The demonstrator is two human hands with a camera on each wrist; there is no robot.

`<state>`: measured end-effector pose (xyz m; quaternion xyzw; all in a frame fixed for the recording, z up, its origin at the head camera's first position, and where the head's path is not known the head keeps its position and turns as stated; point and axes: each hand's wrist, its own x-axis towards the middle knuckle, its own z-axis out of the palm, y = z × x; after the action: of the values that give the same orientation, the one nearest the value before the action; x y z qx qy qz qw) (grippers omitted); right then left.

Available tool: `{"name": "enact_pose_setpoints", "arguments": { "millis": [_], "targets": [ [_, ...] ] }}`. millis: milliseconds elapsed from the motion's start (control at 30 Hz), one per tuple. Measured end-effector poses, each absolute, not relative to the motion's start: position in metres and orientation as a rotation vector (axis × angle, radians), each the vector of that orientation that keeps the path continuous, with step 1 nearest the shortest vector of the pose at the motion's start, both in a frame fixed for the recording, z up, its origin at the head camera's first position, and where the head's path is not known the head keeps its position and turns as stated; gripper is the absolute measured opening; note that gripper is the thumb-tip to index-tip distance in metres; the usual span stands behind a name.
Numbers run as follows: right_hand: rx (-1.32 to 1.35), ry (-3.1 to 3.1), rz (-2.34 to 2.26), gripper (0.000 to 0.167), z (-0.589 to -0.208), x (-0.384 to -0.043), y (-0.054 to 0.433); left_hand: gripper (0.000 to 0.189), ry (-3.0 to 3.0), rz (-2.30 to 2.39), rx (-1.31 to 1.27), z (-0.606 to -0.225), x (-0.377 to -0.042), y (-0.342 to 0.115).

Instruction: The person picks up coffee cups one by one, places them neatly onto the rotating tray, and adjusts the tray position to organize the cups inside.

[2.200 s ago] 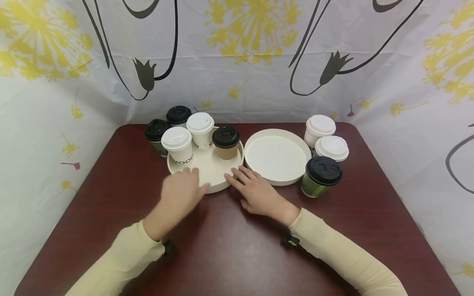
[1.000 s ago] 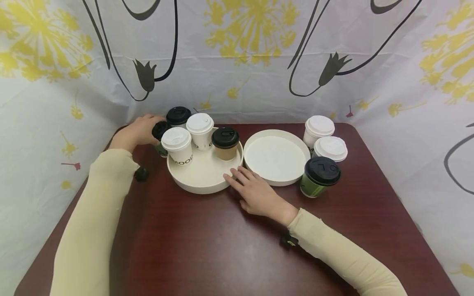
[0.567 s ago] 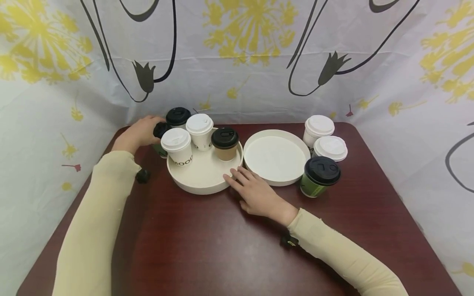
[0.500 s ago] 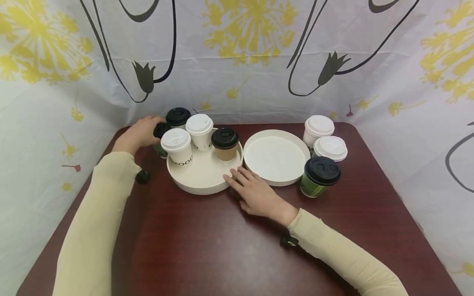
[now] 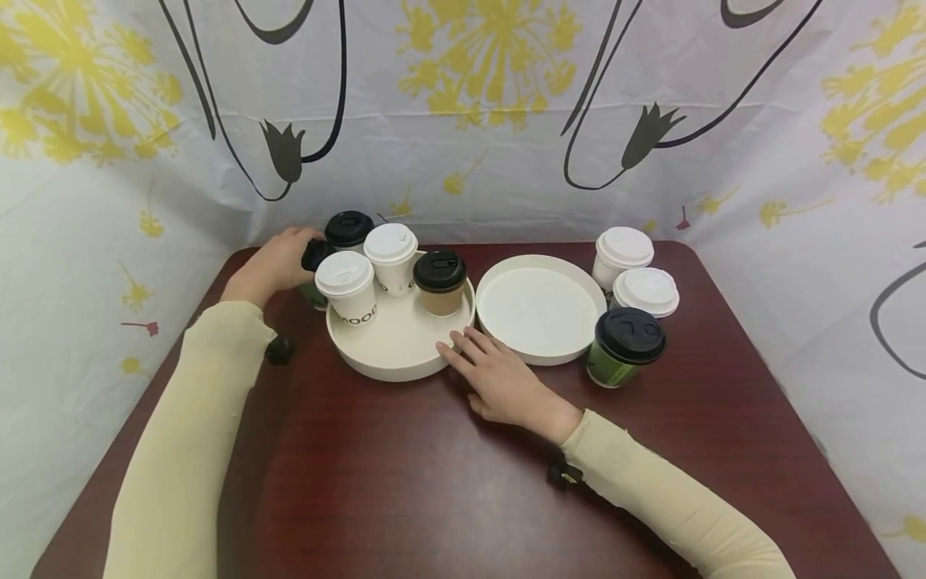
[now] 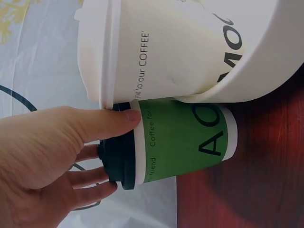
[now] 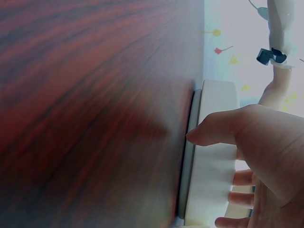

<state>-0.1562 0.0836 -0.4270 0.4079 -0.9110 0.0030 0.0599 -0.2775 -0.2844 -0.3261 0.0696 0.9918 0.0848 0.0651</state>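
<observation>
1. Surface: a dark red-brown table [image 5: 405, 482] lies beneath your fingers; a flower-printed cloth [image 5: 448, 193] hangs beyond them.
2. Your left hand [image 5: 275, 261]: thumb and fingers are clamped on opposite sides of the black lid [image 6: 118, 159], the thumb tip overlapping the cup's upper edge.
3. The green cup [image 6: 183, 140] stands upright below those fingers. Beside your thumb, the white cup [image 5: 352, 299] stands in the round tray [image 5: 394, 350]; contact between cups cannot be confirmed.
4. Your right hand [image 5: 502, 382]: fingers slightly apart, resting at the tray's rim; thumb pressure cannot be told.
5. Handling, judged: paper-like wall, light if unfilled, easily dented; contents hidden. The smooth lid may slip or pop off. Hold the green body just under your fingertips, gently.
</observation>
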Motion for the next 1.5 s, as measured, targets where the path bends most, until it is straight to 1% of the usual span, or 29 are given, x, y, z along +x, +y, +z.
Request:
{"name": "enact_pose_setpoints", "arguments": {
  "millis": [400,600,1067,1133,1367,1500],
  "targets": [
    [1.242,-2.736,0.014,0.088,-0.428,-0.156,0.084,0.079,3.001,0.179,0.143,-0.317,-0.266,-0.292],
    [1.242,-2.718,0.028,0.088,-0.43,-0.157,0.084,0.077,3.017,0.144,0.15,-0.303,-0.259,-0.294],
    [1.235,-2.748,0.048,0.09,-0.43,-0.157,0.083,0.08,2.966,0.005,0.09,-0.27,-0.225,-0.271],
    [1.233,-2.748,0.043,0.09,-0.43,-0.157,0.083,0.077,2.969,-0.007,0.094,-0.266,-0.22,-0.268],
    [1.234,-2.741,0.039,0.089,-0.43,-0.157,0.083,0.058,2.994,-0.052,0.152,-0.249,-0.2,-0.253],
    [1.226,-2.752,0.039,0.091,-0.431,-0.157,0.083,0.058,2.976,-0.067,0.15,-0.24,-0.186,-0.239]
  ]
}}
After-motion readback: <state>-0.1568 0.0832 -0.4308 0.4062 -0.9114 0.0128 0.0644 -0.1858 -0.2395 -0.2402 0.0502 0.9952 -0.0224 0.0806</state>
